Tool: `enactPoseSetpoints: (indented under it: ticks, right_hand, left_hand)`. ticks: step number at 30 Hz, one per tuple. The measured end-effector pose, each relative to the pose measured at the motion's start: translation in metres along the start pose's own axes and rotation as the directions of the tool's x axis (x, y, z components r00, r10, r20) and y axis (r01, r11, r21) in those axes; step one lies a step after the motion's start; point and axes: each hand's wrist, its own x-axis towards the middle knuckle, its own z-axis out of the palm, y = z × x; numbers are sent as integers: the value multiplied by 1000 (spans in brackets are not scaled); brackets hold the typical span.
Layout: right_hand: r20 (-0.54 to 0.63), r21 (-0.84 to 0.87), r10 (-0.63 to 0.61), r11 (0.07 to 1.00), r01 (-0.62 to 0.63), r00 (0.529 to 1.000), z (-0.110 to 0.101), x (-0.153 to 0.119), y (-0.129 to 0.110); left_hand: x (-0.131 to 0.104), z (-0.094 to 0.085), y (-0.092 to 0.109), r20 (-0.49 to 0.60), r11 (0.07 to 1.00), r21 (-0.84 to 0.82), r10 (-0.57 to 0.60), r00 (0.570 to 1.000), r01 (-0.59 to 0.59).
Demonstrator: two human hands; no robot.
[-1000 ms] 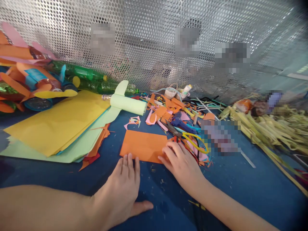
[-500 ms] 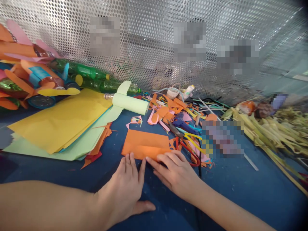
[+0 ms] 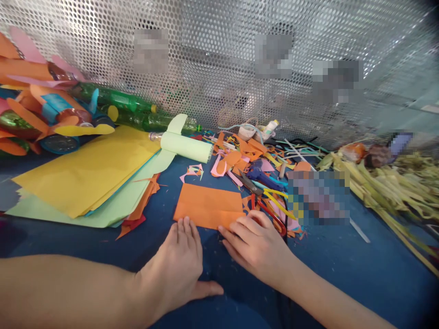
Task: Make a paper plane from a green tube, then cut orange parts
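Observation:
A folded orange sheet of paper (image 3: 209,201) lies on the blue tabletop (image 3: 212,297) in front of me, a crease running along its lower half. My left hand (image 3: 180,262) rests its outstretched fingertips on the near left edge, thumb spread to the side. At the near right corner, my right hand (image 3: 262,246) presses down with slightly bent, separate fingers; neither hand grips the sheet. Beside the right hand are scissors with red handles (image 3: 277,219) and yellow handles (image 3: 279,203). Beyond the sheet lies a bottle wrapped in pale green paper (image 3: 188,148).
Yellow paper sheets (image 3: 82,178) top a stack at left, near paper-decorated bottles (image 3: 65,112) and green bottles (image 3: 123,103). Colourful scraps (image 3: 233,160) spread behind the scissors. Dried husks (image 3: 370,192) lie at right. A perforated metal panel (image 3: 212,27) stands behind.
My right hand has slid rightward along the near edge of the orange paper. The raised fold there now lies flatter. My left hand has stayed nearly in place.

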Motion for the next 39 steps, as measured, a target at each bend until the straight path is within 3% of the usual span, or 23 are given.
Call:
enactPoseSetpoints:
  ticks: [11, 18, 23, 27, 30, 34, 39]
  right_hand:
    - [97, -193, 41, 981, -22, 994, -7, -8, -9]
    - [100, -269, 120, 959, -89, 988, -11, -12, -11]
    - [94, -258, 115, 962, -87, 989, -12, -9, -9]
    - [29, -139, 67, 988, -63, 997, -5, -4, -6]
    - [74, 13, 21, 1000, -22, 997, 1, -2, -4]
    - [125, 97, 43, 994, -55, 991, 2, -1, -2]
    - [74, 156, 76, 984, -86, 994, -1, -1, 0]
  left_hand:
    - [4, 2, -1, 99, 989, 72, -138, 985, 132]
    - [-1, -1, -1, 98, 994, 50, -101, 990, 96]
    - [-1, -4, -2, 162, 995, 53, -88, 983, 80]
    - [0, -6, -2, 210, 996, 15, -85, 974, 84]
    - [1, -7, -1, 241, 996, 0, -87, 967, 90]
    - [1, -7, 0, 259, 996, -4, -84, 962, 88]
    - [0, -4, -1, 255, 993, -21, -108, 961, 117]
